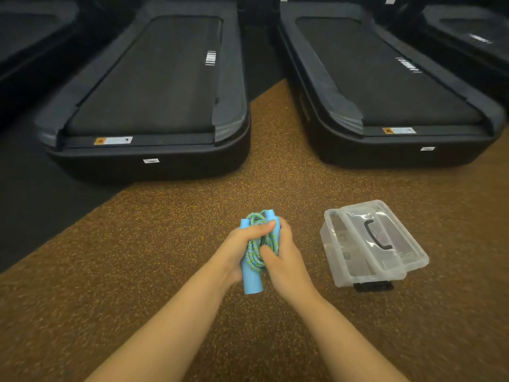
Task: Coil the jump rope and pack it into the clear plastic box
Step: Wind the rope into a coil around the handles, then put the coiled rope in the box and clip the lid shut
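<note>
The jump rope (258, 253) is a bundle of green-and-blue braided cord wound around two light-blue foam handles. Both hands hold it above the floor in the middle of the view. My left hand (240, 249) wraps the handles from the left, thumb pressed across the top of the coil. My right hand (285, 257) grips the bundle from the right, thumb on the cord. The clear plastic box (334, 260) sits on the floor to the right of my hands. Its clear lid (396, 244), with a black handle, lies skewed across the opening.
Two black treadmills (154, 106) (385, 92) stand ahead, their rear ends facing me, with a gap of floor between them. The floor (165, 230) under my hands is brown speckled rubber; a black mat lies at the left.
</note>
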### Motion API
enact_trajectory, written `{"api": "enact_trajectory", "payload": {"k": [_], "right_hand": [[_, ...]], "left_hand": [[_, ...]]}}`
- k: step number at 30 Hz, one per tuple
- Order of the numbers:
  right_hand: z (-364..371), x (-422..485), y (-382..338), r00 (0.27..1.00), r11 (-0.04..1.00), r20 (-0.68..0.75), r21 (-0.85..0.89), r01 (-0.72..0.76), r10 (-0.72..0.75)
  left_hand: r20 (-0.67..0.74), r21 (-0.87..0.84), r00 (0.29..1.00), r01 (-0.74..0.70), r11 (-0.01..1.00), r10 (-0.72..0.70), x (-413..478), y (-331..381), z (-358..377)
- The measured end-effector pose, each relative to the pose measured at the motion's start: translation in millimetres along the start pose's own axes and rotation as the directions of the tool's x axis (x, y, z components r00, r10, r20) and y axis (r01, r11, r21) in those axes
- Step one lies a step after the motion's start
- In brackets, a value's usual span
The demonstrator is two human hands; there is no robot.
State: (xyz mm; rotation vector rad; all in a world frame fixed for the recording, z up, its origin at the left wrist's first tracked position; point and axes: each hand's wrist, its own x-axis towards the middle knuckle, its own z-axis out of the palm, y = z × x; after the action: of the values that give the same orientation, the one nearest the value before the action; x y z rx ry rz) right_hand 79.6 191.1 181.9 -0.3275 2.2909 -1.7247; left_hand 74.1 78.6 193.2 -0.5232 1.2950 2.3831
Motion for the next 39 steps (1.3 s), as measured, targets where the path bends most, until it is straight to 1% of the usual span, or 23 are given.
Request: {"api": "enact_trajectory", "payload": {"k": [4,6,8,10,11,13,14,16,17,19,21,23,26,28,30,33,35,37,39], "right_hand": [[6,5,8,0.999,0.999,0.041,-0.035,0.035,-0.033],[7,7,11,0.998,0.997,0.061,-0.073,0.015,-0.011],[9,6,12,0.995,0.998,0.101,-0.064,-0.017,0.024],[11,3,14,0.988,0.998,0.151,-0.047,-0.03,0.037],[12,2,16,0.983,0.998,0.183,-0.056,-0.013,0.023],[12,-3,21,0.97,0.997,0.243,-0.067,0.04,-0.022],[10,-5,24,0.968,0.996,0.248,-0.065,0.062,-0.044],[3,-7,33,0.981,0.996,0.183,-0.043,0.076,-0.067],[-3,-6,38,0.992,0.999,0.121,-0.018,0.04,-0.037],[-20,-3,50,0.997,0.996,-0.007,0.059,-0.071,0.072],[-40,1,64,0.977,0.975,-0.077,0.121,-0.188,0.198],[-59,3,80,0.953,0.954,-0.105,0.135,-0.269,0.284],[-78,5,104,0.928,0.939,-0.151,0.106,-0.327,0.341],[-88,7,119,0.898,0.92,-0.202,0.128,-0.371,0.39],[-98,10,136,0.837,0.88,-0.277,0.203,-0.429,0.472],[-113,14,162,0.694,0.775,-0.352,0.358,-0.52,0.628],[-122,15,177,0.549,0.693,-0.422,0.442,-0.57,0.721],[-132,14,191,0.377,0.605,-0.48,0.529,-0.595,0.792],[-143,13,198,0.23,0.502,-0.462,0.642,-0.579,0.857]], "left_hand": [[-0.055,-0.017,0.997,-0.059,0.998,0.058,10,-5,-8],[-0.082,-0.016,0.99,-0.114,0.993,0.112,13,-6,-10],[-0.118,-0.001,0.982,-0.146,0.989,0.145,15,-8,-13],[-0.15,-0.003,0.978,-0.147,0.989,0.145,16,-8,-19],[-0.158,-0.022,0.978,-0.142,0.99,0.137,18,-7,-22],[-0.149,-0.095,0.983,-0.121,0.988,0.106,19,-4,-30],[-0.141,-0.139,0.986,-0.112,0.984,0.092,19,-3,-34],[-0.133,-0.218,0.987,-0.121,0.968,0.094,18,-2,-40],[-0.136,-0.252,0.986,-0.133,0.959,0.101,16,-2,-42],[-0.143,-0.299,0.982,-0.164,0.94,0.126,13,-3,-48],[-0.152,-0.319,0.978,-0.183,0.93,0.14,12,-5,-52],[-0.17,-0.319,0.975,-0.189,0.929,0.14,13,-5,-54],[-0.187,-0.314,0.971,-0.2,0.928,0.146,16,-6,-50],[-0.19,-0.307,0.971,-0.199,0.931,0.145,18,-5,-47],[-0.189,-0.296,0.972,-0.19,0.936,0.137,20,-7,-43],[-0.185,-0.275,0.973,-0.185,0.944,0.137,24,-14,-40],[-0.181,-0.273,0.974,-0.181,0.945,0.134,26,-20,-38],[-0.173,-0.282,0.976,-0.176,0.943,0.13,29,-27,-36],[-0.173,-0.29,0.977,-0.175,0.941,0.129,31,-33,-34]]}}
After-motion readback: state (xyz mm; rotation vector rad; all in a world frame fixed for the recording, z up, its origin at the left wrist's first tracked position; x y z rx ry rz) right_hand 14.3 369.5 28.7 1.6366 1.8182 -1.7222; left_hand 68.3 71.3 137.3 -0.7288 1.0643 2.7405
